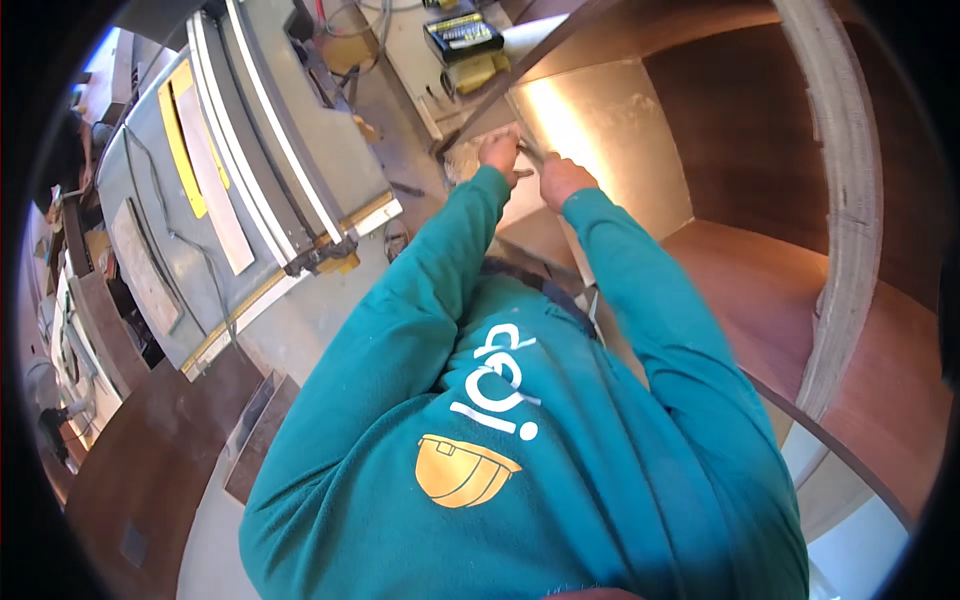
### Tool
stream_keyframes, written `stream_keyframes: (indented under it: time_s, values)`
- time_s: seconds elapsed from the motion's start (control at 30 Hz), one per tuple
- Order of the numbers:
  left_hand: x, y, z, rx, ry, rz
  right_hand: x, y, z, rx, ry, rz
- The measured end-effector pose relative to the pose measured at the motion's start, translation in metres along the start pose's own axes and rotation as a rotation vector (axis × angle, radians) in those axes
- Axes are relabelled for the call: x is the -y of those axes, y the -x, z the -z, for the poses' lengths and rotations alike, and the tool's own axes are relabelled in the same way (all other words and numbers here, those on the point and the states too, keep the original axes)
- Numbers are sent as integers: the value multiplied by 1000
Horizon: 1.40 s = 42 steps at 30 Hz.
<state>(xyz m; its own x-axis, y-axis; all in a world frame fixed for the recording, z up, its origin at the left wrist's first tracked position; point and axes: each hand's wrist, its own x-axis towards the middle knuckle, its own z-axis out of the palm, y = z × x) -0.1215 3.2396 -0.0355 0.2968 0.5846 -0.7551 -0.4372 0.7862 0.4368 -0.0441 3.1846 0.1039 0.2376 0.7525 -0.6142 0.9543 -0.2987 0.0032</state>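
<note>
Both my arms, in green sleeves, reach forward to the edge of a large brown wooden panel structure [745, 120]. My right hand [566, 183] is closed round the near end of a slim dark grey tool [530, 152], whose kind I cannot make out. Just left of it, my left hand [499, 150] is closed by the tool's far end, with its fingers bent. What those fingers grip is too small to tell. Beyond the hands, a pale panel [610, 130] inside the structure reflects a bright strip of light.
At left stands a grey machine table [150, 240] with metal rails [265, 120], a yellow strip [180, 150] and a wooden strip [215, 185]. A black and yellow box [463, 34] lies on a board ahead. A thick curved wooden edge [850, 200] rises at right.
</note>
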Motion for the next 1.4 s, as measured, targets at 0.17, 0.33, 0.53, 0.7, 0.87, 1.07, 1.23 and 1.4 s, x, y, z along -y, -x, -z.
stream_keyframes:
  time_s: [0.17,0.33,0.53,0.7,0.87,1.07,1.23,1.4]
  values:
    - [2,-4,9,41,-45,23,0,3,0,-27,43,-10]
    - [-1,29,9,71,-122,-41,6,36,26,35,67,-35]
    - [17,46,-10,-101,-170,-130,-15,43,4,23,64,-48]
    - [20,45,-14,8,10,0,-14,41,-3,31,61,-52]
    - [21,38,-12,4,50,54,-8,31,-9,26,26,-26]
    - [21,15,-2,141,45,161,-10,20,-8,24,59,-47]
    - [8,41,-1,217,32,98,-6,45,17,82,134,-63]
    - [30,58,-3,134,-45,95,-22,60,-2,46,138,-31]
